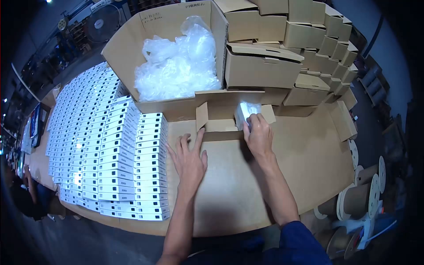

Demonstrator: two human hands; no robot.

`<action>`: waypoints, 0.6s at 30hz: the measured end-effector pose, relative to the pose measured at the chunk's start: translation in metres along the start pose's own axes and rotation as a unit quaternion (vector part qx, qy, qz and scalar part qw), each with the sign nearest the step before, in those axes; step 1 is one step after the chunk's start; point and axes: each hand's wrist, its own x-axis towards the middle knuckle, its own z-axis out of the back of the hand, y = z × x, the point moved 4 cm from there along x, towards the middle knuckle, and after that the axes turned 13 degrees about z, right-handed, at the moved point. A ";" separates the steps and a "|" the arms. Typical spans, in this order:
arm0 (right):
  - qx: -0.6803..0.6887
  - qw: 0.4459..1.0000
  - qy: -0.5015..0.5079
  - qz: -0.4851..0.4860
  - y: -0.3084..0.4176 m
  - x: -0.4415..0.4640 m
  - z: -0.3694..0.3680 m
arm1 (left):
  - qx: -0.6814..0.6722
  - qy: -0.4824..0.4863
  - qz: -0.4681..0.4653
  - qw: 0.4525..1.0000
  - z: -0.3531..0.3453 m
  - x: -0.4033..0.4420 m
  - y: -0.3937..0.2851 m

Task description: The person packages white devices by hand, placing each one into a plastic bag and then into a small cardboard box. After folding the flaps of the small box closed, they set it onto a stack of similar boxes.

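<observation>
My right hand [259, 136] grips a small white box [241, 115] with shiny clear plastic on its top. It holds the box at the right end of an open cardboard carton [221, 135], whose end flaps stand up. Spread fingers on my left hand [190, 161] rest on the table beside the carton's front left corner, the index fingertip near its left flap. Left of that hand, many white boxes [151, 165] stand in tight rows, their dark-marked ends facing up. My right fingers hide part of the held box.
A large carton [165, 106] of clear plastic bags [179, 66] stands behind. Brown cardboard boxes [263, 68] are stacked at the back right. Cable spools [360, 196] sit beyond the table's [304, 163] right edge. Another person [28, 192] is at the far left.
</observation>
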 end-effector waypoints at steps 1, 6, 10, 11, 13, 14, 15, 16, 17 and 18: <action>0.005 1.000 0.027 -0.013 -0.002 0.000 -0.006 | 0.006 -0.006 -0.002 1.000 0.001 0.000 0.000; -0.035 0.995 0.079 -0.045 -0.002 -0.004 -0.012 | 0.015 -0.004 0.001 1.000 -0.001 0.001 0.002; -0.039 0.993 0.101 -0.046 -0.001 -0.010 -0.009 | 0.007 -0.003 0.005 1.000 -0.009 -0.001 0.004; -0.045 0.993 0.100 -0.042 0.008 -0.014 -0.004 | 0.022 -0.021 -0.010 0.999 -0.006 -0.004 0.003; -0.037 0.993 0.105 -0.024 0.023 -0.024 0.000 | -0.025 -0.029 -0.014 0.999 0.003 -0.011 0.000; 0.004 0.996 0.088 -0.016 0.032 -0.028 0.008 | -0.049 -0.032 -0.017 0.998 0.008 -0.016 -0.001; 0.042 0.998 0.042 -0.008 0.039 -0.033 0.010 | -0.071 -0.043 -0.035 0.996 0.014 -0.024 -0.003; 0.081 0.997 -0.001 -0.002 0.046 -0.038 0.014 | -0.094 -0.052 -0.052 0.993 0.020 -0.034 -0.005; 0.181 0.982 -0.031 -0.044 0.055 -0.046 0.016 | -0.116 -0.061 -0.071 0.989 0.028 -0.045 -0.005; 0.191 0.980 -0.050 -0.026 0.067 -0.054 0.016 | -0.113 -0.074 -0.079 0.988 0.039 -0.056 -0.002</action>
